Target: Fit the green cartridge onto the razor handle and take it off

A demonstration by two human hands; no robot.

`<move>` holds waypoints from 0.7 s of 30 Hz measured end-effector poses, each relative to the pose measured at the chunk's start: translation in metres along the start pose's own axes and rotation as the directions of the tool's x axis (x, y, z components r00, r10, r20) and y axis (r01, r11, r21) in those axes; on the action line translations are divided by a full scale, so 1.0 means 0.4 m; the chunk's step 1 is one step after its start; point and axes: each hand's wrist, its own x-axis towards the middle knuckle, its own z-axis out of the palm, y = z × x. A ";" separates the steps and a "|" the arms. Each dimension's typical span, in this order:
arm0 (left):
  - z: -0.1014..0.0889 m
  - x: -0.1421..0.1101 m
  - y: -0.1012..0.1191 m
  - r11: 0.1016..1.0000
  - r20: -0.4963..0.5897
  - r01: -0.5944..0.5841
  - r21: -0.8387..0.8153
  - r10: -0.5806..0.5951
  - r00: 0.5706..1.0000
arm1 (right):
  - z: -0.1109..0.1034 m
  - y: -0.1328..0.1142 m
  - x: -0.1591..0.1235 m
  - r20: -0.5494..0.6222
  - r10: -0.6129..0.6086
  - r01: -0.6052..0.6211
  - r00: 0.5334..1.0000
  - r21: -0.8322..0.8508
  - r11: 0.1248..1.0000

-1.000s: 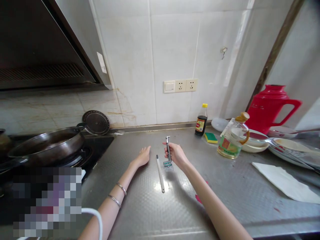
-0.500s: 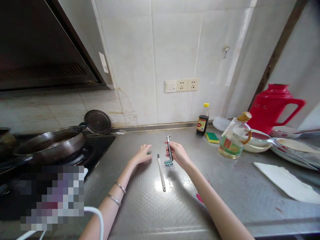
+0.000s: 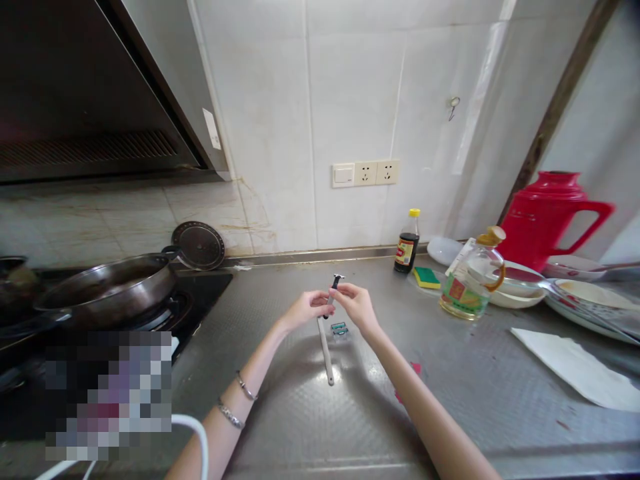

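Observation:
My right hand (image 3: 357, 307) pinches the upper part of a dark razor handle (image 3: 335, 285), which stands nearly upright with a T-shaped metal head on top. My left hand (image 3: 309, 308) meets it from the other side, its thumb and fingers closed around the handle's lower part. Below them, a pale toothbrush (image 3: 326, 353) lies lengthwise on the steel counter, its head end close under the hands. Green razor cartridges (image 3: 339, 329) in a clear holder lie just right of the toothbrush. Whether the left fingers also hide a small green piece, I cannot make out.
On the left, a steel pan (image 3: 113, 287) sits on the black stove. At the back right stand a soy sauce bottle (image 3: 407, 247), a sponge (image 3: 427, 277), an oil jug (image 3: 467, 287) and a red thermos (image 3: 545, 217). A white paper (image 3: 575, 367) lies at right.
My left hand has moved right from the counter to the razor handle and closed on it. The handle has turned slightly, and the cartridges beneath now show more fully.

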 end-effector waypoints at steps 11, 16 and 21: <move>-0.023 -0.005 0.019 0.998 -0.153 -0.050 -0.039 0.044 0.987 | -0.037 -0.052 -0.035 0.051 0.078 -0.072 0.996 -0.111 0.991; -0.058 -0.011 0.035 0.997 -0.260 -0.061 -0.042 0.048 0.964 | -0.016 -0.051 -0.114 0.240 0.077 0.095 0.968 -0.632 0.769; -0.055 -0.014 0.038 0.997 -0.256 -0.044 -0.066 0.026 0.966 | 0.045 -0.018 -0.161 0.302 0.169 0.179 0.938 -0.842 0.508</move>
